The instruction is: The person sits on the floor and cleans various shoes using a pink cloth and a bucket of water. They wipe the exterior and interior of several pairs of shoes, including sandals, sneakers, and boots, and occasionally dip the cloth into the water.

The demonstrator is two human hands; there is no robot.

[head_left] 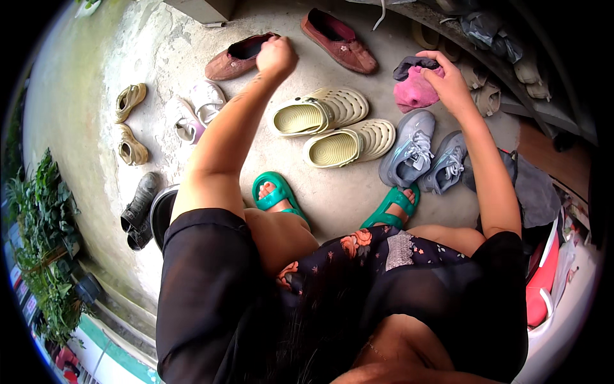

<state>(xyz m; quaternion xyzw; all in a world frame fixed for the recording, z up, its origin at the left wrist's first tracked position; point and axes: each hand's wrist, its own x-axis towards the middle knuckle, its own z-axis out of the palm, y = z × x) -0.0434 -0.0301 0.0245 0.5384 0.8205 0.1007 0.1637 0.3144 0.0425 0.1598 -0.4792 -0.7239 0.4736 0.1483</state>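
Observation:
My left hand (pixel 277 56) is closed at one end of a reddish-brown slip-on shoe (pixel 227 64); the fingertips are hidden behind the hand. Its matching slip-on (pixel 348 51) lies to the right on the concrete floor. A bunched pink cloth (pixel 416 91) with a dark grey piece along its top is gripped in my right hand (pixel 451 86). Below that cloth stand grey-blue lace-up sneakers (pixel 409 144). Between my arms sits a pair of pale cream clogs (pixel 352 142).
Left of my arm are white shoes (pixel 208 99), small tan shoes (pixel 131 102) and a dark shoe (pixel 139 208). Green sandals (pixel 284 192) are on my feet. A shelf with more shoes (pixel 489 96) is at the right, and leafy plants (pixel 45 237) stand far left.

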